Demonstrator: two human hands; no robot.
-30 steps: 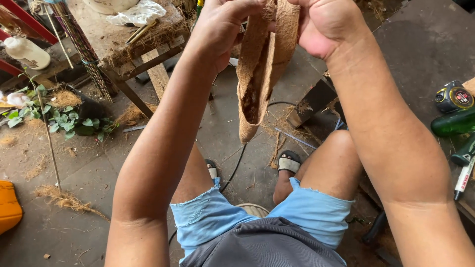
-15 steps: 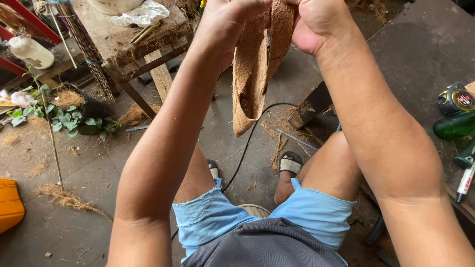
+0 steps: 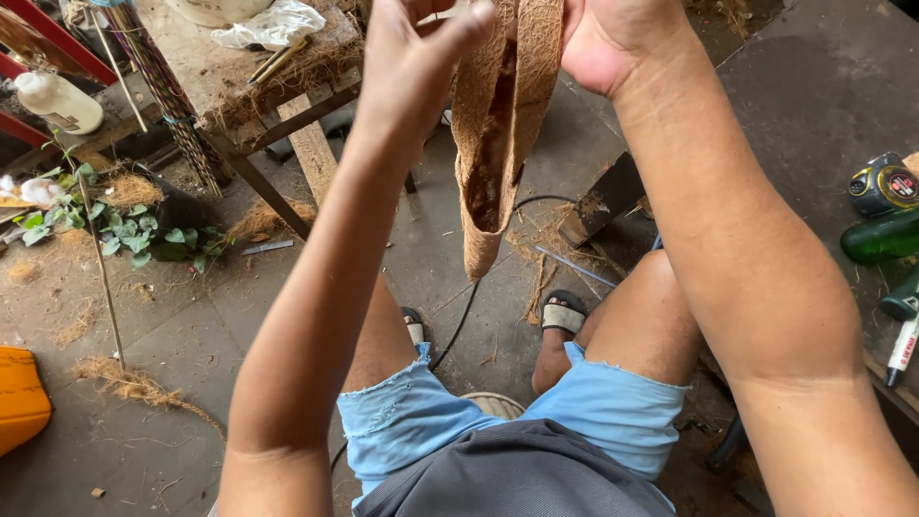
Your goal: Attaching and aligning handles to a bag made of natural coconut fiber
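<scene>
I sit with both arms raised over my knees. My right hand (image 3: pixel 613 43) grips the top of a brown, coarse coconut-fibre sheet (image 3: pixel 498 144), which is folded into a long pouch and hangs down with its point above the floor. My left hand (image 3: pixel 421 67) is just left of the sheet's top; its fingers are spread and the fingertips reach its edge without closing on it. The tops of both hands are cut off by the frame.
A rough wooden bench (image 3: pixel 287 96) with a plastic bag (image 3: pixel 273 21) stands at the back left, beside a white bottle (image 3: pixel 56 101) and a leafy plant (image 3: pixel 115 230). A black cable (image 3: pixel 459 321) runs between my sandalled feet. A green bottle (image 3: pixel 881 235) and a tape measure (image 3: pixel 885 182) lie right. An orange object (image 3: pixel 19 397) sits far left.
Both hands have lifted the fibre sheet higher. My left hand has opened from its grip, while the right hand keeps hold.
</scene>
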